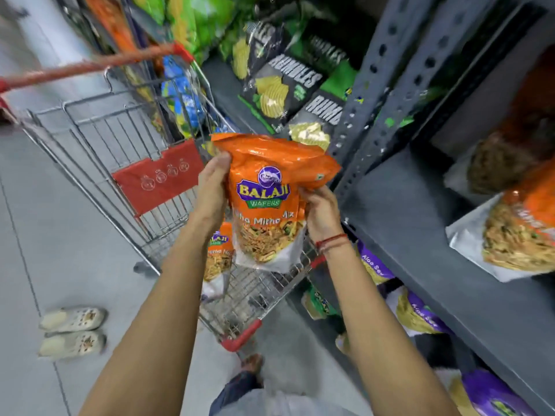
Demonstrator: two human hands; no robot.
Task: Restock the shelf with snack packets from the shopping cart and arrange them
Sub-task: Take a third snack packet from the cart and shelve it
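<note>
I hold an orange Balaji snack packet (267, 199) upright above the shopping cart (126, 136). My left hand (211, 190) grips its left edge and my right hand (319, 214) grips its right edge. A second orange packet (217, 256) lies in the cart below, partly hidden by my left forearm. The grey metal shelf (420, 235) is to the right, with matching orange packets (516, 235) lying at its far right.
Black and green chip bags (279, 85) fill the shelf bay ahead. Purple packets (414, 310) sit on the lower shelf. Blue packets (180, 94) are at the cart's far end. A pair of white shoes (72, 331) lies on the floor, left. A perforated shelf upright (375, 94) stands right of the packet.
</note>
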